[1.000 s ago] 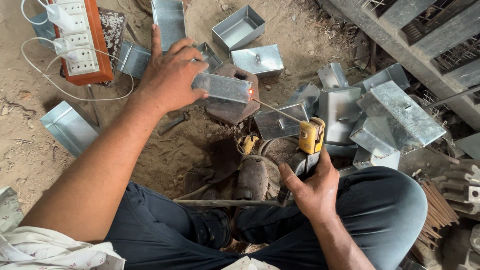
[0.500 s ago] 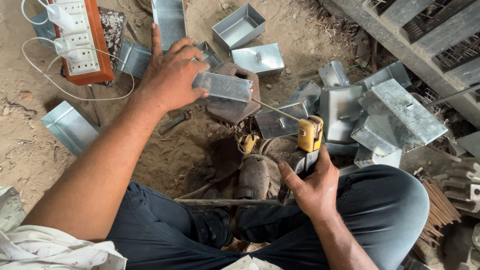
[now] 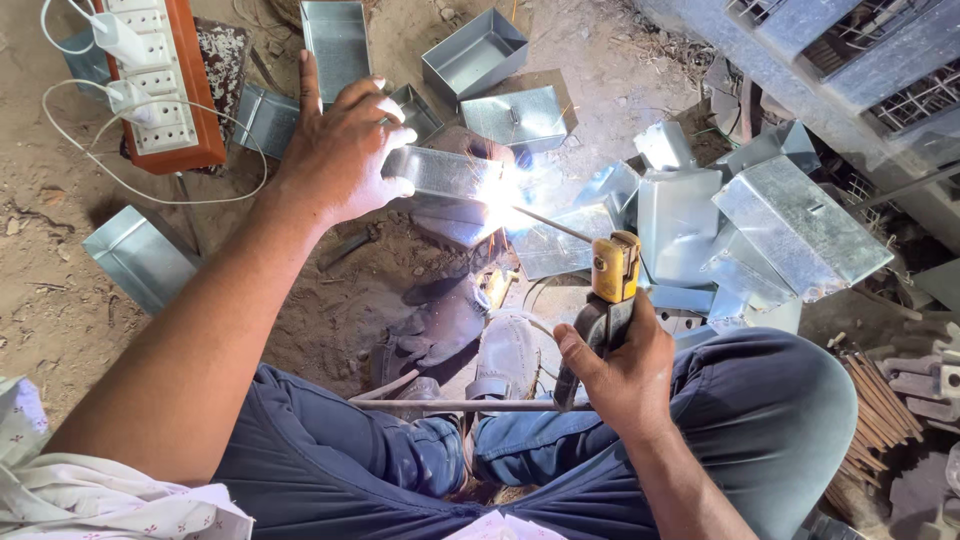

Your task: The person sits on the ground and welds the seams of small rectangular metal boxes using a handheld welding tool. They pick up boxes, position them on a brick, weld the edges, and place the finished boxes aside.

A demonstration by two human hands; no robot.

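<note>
My left hand (image 3: 345,150) grips a shiny folded sheet-metal box (image 3: 440,175) and holds it on a dark block at the centre. My right hand (image 3: 615,370) is closed on a welding electrode holder (image 3: 610,275) with a yellow head. Its thin rod (image 3: 550,225) reaches up-left to the box's right end, where a bright white arc (image 3: 505,192) glares. My crossed legs in blue trousers and dusty shoes (image 3: 470,345) lie below the box.
Several finished metal boxes (image 3: 475,50) lie at the top. A pile of bent sheet-metal pieces (image 3: 760,225) sits at the right. A red board with white sockets and cables (image 3: 160,80) is at top left. Rusty rods (image 3: 880,400) lie right. One box (image 3: 140,255) rests left on dirt.
A bright welding arc now flares where the rod tip meets the box; earlier there was none. Both hands stay in nearly the same places.
</note>
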